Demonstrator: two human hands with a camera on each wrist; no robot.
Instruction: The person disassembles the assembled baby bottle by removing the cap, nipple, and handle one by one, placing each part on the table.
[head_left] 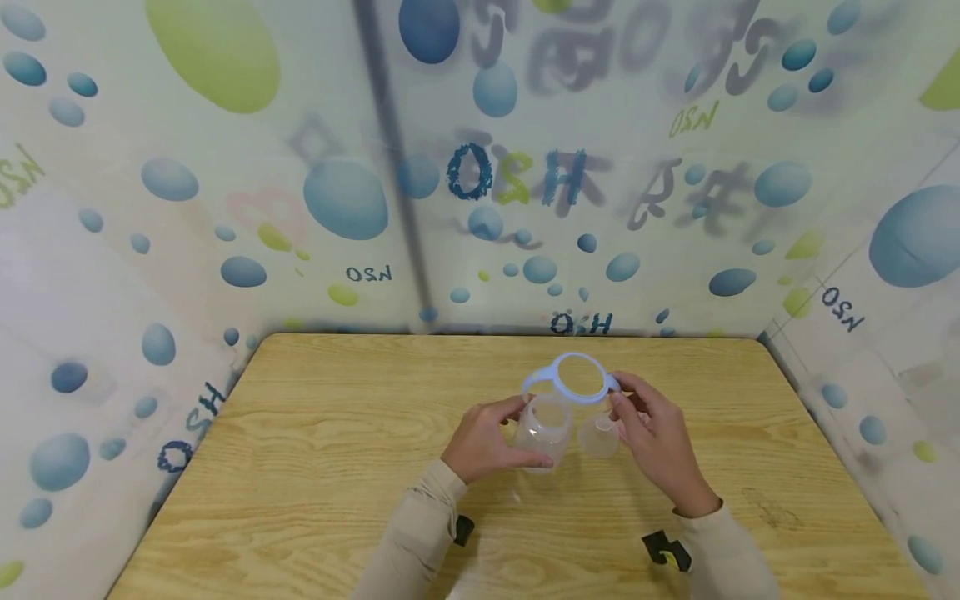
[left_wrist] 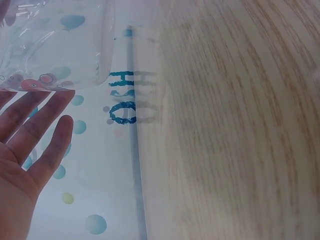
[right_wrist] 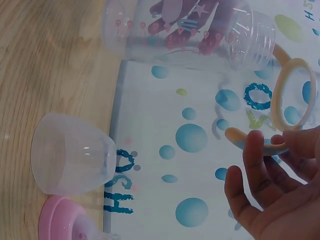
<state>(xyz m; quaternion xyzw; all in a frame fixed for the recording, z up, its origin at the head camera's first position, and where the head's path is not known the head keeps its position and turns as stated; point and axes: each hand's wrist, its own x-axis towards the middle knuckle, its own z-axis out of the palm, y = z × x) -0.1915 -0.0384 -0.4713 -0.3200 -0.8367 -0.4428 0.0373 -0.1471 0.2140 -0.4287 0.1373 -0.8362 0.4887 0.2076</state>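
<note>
A clear baby bottle (head_left: 542, 437) without a top is gripped by my left hand (head_left: 491, 442), thumb at the near side and fingers behind it. In the left wrist view the bottle (left_wrist: 55, 47) lies across the extended fingers (left_wrist: 37, 122). My right hand (head_left: 656, 429) pinches one grip of a two-handled ring (head_left: 557, 360), light blue in the head view, close over the bottle's mouth. On the table below stands a translucent bottle cap (right_wrist: 75, 155). Beside it is a pink collar (right_wrist: 57, 217) with a clear teat, mostly hidden by my right hand in the head view.
The wooden table (head_left: 322, 433) meets a bubble-printed wall (head_left: 442, 275) at its back edge, with similar panels at both sides. Small black pieces (head_left: 666, 550) show beside both sleeves.
</note>
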